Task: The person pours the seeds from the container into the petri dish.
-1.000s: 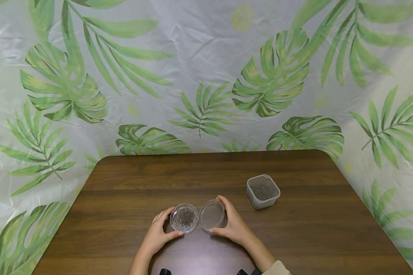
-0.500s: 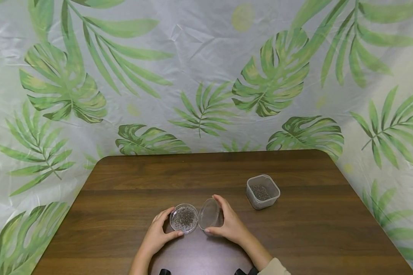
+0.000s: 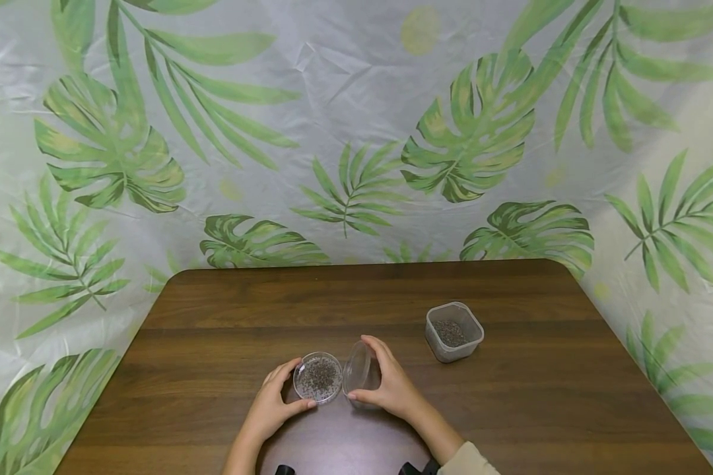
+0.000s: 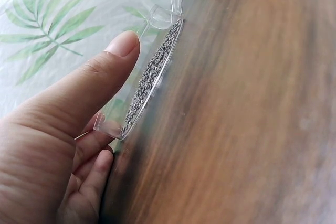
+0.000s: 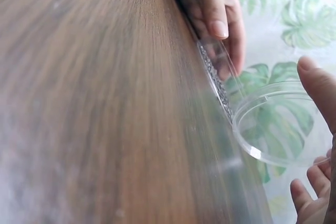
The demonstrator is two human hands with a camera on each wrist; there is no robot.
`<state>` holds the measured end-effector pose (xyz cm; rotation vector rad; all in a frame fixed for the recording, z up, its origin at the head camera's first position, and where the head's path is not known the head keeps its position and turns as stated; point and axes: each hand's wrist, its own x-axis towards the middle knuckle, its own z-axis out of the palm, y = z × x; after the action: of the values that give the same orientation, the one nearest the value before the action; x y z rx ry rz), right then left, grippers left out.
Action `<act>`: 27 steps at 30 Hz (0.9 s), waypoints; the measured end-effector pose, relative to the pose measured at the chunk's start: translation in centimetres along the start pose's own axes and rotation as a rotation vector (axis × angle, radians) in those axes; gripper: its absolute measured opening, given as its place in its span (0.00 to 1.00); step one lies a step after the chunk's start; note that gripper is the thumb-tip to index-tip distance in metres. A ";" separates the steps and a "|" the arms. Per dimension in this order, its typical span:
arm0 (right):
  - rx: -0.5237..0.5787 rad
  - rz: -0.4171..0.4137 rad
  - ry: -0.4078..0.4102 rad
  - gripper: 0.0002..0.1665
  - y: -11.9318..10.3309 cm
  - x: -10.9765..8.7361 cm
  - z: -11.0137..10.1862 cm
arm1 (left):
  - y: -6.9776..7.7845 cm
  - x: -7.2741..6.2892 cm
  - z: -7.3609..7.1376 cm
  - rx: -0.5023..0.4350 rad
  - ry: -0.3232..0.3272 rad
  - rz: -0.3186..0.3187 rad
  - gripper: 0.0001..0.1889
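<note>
A clear round petri dish [image 3: 319,353] lies flat on the table, with small dark grey grains [image 3: 319,377] spread over its floor. My left hand [image 3: 274,398] holds it from the left, thumb at the near side and fingers at the far side. Close against the dish's right edge, the clear petri dish lid [image 3: 354,367] stands tilted steeply, nearly on edge. My right hand [image 3: 394,388] grips this lid between thumb and fingers. From the right wrist view, the lid's rim [image 5: 254,152] meets the dish's edge. The left wrist view shows the grains [image 4: 149,80] in a thin layer.
A translucent square tub [image 3: 444,349] with more dark grains inside stands to the right, beyond my right hand. The brown wooden table [image 3: 243,297] ends at a back edge before a leaf-patterned cloth [image 3: 356,99]. Black items [image 3: 412,468] poke in at the bottom.
The lid has tipped up from a flatter tilt to nearly on edge. My right hand has shifted slightly left with it; the left hand and dish have stayed put.
</note>
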<state>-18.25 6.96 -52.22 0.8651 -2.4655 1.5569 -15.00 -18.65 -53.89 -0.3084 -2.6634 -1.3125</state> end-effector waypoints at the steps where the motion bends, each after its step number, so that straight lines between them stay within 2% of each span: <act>1: 0.006 0.000 -0.001 0.59 0.0 0.0 0.1 | 0.0 0.0 0.0 0.001 -0.001 -0.001 0.46; 9: 0.065 -0.011 -0.012 0.57 0.3 0.1 0.6 | 0.1 0.0 0.0 0.003 -0.008 -0.003 0.46; 20: 0.181 0.053 -0.054 0.60 0.9 0.4 1.2 | -0.1 0.0 0.1 0.011 -0.003 -0.003 0.46; 24: 0.177 0.031 -0.057 0.59 0.8 0.6 1.3 | -0.1 0.0 0.1 0.007 -0.002 -0.004 0.46; 27: 0.178 -0.018 -0.050 0.59 -0.3 0.7 1.1 | -0.1 0.0 0.1 0.005 0.002 0.000 0.46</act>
<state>-18.47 5.62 -52.26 0.9607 -2.3719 1.7910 -15.03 -18.60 -54.04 -0.3070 -2.6648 -1.3045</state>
